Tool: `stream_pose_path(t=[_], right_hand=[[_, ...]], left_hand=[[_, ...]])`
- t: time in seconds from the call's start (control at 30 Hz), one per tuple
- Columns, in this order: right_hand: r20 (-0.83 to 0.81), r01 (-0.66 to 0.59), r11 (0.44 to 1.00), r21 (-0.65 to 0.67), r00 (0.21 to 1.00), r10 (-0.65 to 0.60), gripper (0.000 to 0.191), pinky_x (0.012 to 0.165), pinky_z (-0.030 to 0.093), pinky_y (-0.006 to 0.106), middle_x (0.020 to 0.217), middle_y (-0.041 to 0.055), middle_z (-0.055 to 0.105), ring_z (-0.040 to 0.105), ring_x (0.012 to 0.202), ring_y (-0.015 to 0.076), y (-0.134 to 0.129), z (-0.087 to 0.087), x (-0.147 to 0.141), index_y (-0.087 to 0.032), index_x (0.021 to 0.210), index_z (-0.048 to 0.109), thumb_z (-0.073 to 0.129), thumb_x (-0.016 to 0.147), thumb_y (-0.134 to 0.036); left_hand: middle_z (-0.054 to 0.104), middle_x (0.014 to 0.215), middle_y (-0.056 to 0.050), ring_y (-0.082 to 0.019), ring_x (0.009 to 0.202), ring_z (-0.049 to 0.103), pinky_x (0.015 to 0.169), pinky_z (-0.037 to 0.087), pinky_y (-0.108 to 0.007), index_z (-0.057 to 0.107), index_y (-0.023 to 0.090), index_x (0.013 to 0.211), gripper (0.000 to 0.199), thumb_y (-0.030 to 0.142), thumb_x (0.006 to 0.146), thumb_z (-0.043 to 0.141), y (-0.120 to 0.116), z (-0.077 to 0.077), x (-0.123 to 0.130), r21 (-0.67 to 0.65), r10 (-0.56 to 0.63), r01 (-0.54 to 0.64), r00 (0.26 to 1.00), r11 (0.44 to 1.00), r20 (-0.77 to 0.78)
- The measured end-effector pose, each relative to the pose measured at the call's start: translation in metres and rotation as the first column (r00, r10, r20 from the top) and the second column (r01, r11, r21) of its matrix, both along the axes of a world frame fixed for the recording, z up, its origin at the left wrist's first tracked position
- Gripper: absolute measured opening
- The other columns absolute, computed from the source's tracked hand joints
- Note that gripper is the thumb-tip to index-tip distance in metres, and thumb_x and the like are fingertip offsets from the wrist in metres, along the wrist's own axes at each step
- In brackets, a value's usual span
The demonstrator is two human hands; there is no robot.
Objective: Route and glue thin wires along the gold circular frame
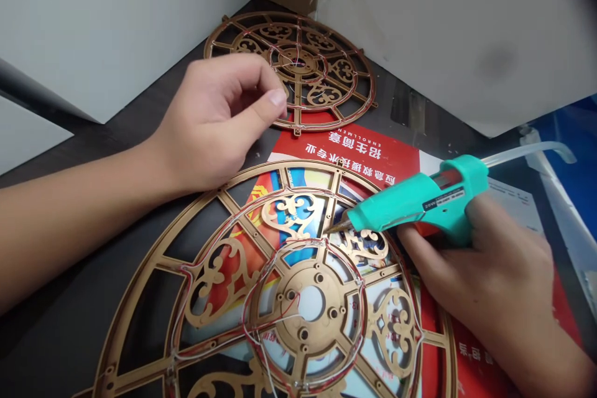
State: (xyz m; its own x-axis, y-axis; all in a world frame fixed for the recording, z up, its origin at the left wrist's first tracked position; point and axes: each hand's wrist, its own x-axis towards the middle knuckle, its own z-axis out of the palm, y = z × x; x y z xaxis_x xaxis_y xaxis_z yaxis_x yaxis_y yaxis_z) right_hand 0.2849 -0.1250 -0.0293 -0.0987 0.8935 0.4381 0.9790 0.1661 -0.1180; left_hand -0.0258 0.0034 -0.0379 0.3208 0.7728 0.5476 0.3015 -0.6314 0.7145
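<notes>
My right hand grips a teal glue gun with a clear glue stick out of its back. The gun's nozzle meets the inner ring of the near gold openwork wheel, just above the hub. Red and white wires run along this wheel's rings and spokes. Over the wheel's far left edge is my left hand, its thumb and forefinger pressed together. Whether anything thin sits in that pinch is too small to tell.
A second gold wheel with red and white wires lies at the back. Beneath the near wheel is a red printed sheet on the dark table. Pale panels stand left and right; blue material shows at far right.
</notes>
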Motion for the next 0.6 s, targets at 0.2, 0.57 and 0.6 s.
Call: stream_pose_path(t=[0.2, 0.57, 0.6], right_hand=[[0.015, -0.016, 1.000, -0.020, 1.000, 0.016, 0.042, 0.052, 0.026, 0.034, 0.057, -0.0061, 0.040, 0.040, 0.048, 0.0214, -0.0010, -0.0001, -0.0004, -0.038, 0.083, 0.026, 0.067, 0.092, -0.043], [0.014, 0.008, 1.000, -0.027, 1.000, -0.007, 0.041, 0.053, 0.021, 0.034, 0.056, -0.0057, 0.036, 0.033, 0.049, 0.0198, 0.0012, -0.0013, 0.0022, -0.037, 0.079, 0.024, 0.063, 0.091, -0.043], [0.013, 0.008, 0.999, -0.031, 1.000, -0.008, 0.042, 0.053, 0.021, 0.034, 0.056, -0.0055, 0.037, 0.034, 0.048, 0.0201, 0.0010, -0.0014, 0.0023, -0.037, 0.079, 0.024, 0.064, 0.091, -0.043]], left_hand=[[0.062, 0.081, 0.002, -0.011, 0.073, 0.056, 0.068, 0.044, -0.030, 0.066, 0.020, 0.088, 0.004, 0.018, 0.085, 0.069, 0.0036, 0.0011, 0.0052, -0.109, 0.013, -0.005, 0.997, 0.994, 0.070], [0.069, 0.078, 0.001, -0.010, 0.072, 0.061, 0.066, 0.047, -0.024, 0.070, 0.019, 0.083, 0.008, 0.023, 0.088, 0.066, -0.0015, 0.0048, 0.0043, -0.078, -0.003, -0.001, 0.999, 0.997, -0.052], [0.070, 0.078, 0.000, -0.010, 0.072, 0.061, 0.065, 0.046, -0.025, 0.070, 0.019, 0.082, 0.007, 0.022, 0.088, 0.067, -0.0012, 0.0047, 0.0042, -0.076, -0.007, 0.003, 0.999, 0.997, -0.054]])
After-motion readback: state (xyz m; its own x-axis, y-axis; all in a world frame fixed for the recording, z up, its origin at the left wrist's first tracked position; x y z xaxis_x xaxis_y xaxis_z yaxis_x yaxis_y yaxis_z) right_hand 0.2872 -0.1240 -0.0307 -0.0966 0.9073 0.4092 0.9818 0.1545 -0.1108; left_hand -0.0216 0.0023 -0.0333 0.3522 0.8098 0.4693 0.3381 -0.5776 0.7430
